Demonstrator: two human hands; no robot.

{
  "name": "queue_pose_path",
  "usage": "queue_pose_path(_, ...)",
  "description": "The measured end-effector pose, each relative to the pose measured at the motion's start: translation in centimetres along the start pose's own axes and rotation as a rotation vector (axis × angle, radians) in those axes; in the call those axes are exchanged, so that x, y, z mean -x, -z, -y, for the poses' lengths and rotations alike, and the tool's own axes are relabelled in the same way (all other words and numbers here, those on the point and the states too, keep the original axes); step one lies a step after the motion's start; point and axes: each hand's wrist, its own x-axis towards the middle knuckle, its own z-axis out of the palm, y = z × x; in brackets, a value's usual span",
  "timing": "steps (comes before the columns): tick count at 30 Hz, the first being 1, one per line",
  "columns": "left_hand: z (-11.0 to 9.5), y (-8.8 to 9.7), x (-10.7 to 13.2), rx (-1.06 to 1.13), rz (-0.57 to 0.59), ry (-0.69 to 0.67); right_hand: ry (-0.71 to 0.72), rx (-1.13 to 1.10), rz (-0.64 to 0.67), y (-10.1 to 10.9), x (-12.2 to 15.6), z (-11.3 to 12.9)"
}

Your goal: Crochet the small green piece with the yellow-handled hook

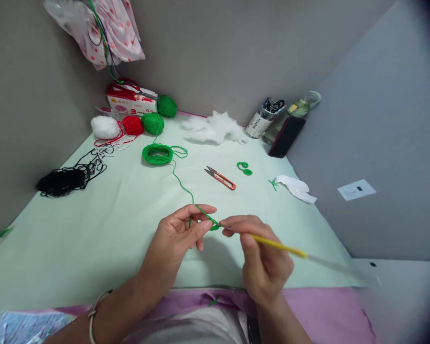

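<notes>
Between finger and thumb, my left hand [177, 234] pinches a small green crochet piece [215, 227], with green yarn [182, 184] running over its index finger. That strand leads back to a loose green yarn coil [157, 154] on the table. My right hand [263, 251] is closed around a crochet hook [279, 245] with a yellow handle. The hook's metal tip meets the green piece at my left fingertips; the exact stitch is too small to make out. Beyond my hands lie orange thread snips [220, 177] and a small finished-looking green piece [244, 168].
Black yarn [62, 181] lies at left; white [105, 127], red [133, 125] and green balls [152, 123] sit behind it, near a tissue box [129, 101]. White stuffing [215, 128], a pen cup [260, 123], a bottle [298, 109] and a phone [287, 136] stand along the back.
</notes>
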Motion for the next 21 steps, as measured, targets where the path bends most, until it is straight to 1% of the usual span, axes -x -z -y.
queue_pose_path(3,0.0,-0.2,0.0,0.029,-0.007,0.005,0.262,0.385,0.118,-0.1,0.6,-0.5)
queue_pose_path(4,0.0,-0.2,0.0,0.066,0.011,0.032,0.309,0.463,0.127,-0.2,0.8,-0.7)
queue_pose_path(5,0.0,-0.3,-0.1,0.111,0.039,0.076,0.326,0.507,0.122,-0.3,0.9,-0.9)
queue_pose_path(6,-0.1,-0.3,-0.1,0.157,0.068,0.128,0.317,0.506,0.106,-0.4,1.0,-1.0)
queue_pose_path(7,-0.1,-0.3,-0.1,0.199,0.089,0.178,0.277,0.468,0.08,-0.4,1.1,-1.0)
queue_pose_path(9,-0.4,-0.3,-0.1,0.252,0.089,0.237,0.148,0.302,0.009,-0.5,0.9,-0.8)
queue_pose_path(10,-0.4,-0.3,-0.1,0.261,0.076,0.236,0.078,0.186,-0.035,-0.5,0.8,-0.5)
queue_pose_path(12,-0.5,-0.3,0.0,0.251,0.043,0.192,-0.046,-0.052,-0.105,-0.6,0.3,-0.2)
queue_pose_path(14,-0.4,-0.4,0.2,0.215,0.043,0.146,-0.127,-0.194,-0.122,-0.8,-0.1,-0.1)
queue_pose_path(15,-0.3,-0.5,0.2,0.19,0.056,0.127,-0.145,-0.22,-0.11,-0.9,-0.2,-0.1)
queue_pose_path(17,-0.1,-0.6,0.3,0.135,0.075,0.095,-0.146,-0.2,-0.082,-1.2,-0.3,-0.2)
queue_pose_path(19,0.0,-0.6,0.3,0.096,0.072,0.076,-0.11,-0.133,-0.069,-1.3,-0.2,-0.3)
queue_pose_path(21,0.1,-0.5,0.2,0.086,0.049,0.077,-0.041,-0.031,-0.058,-1.4,0.0,-0.1)
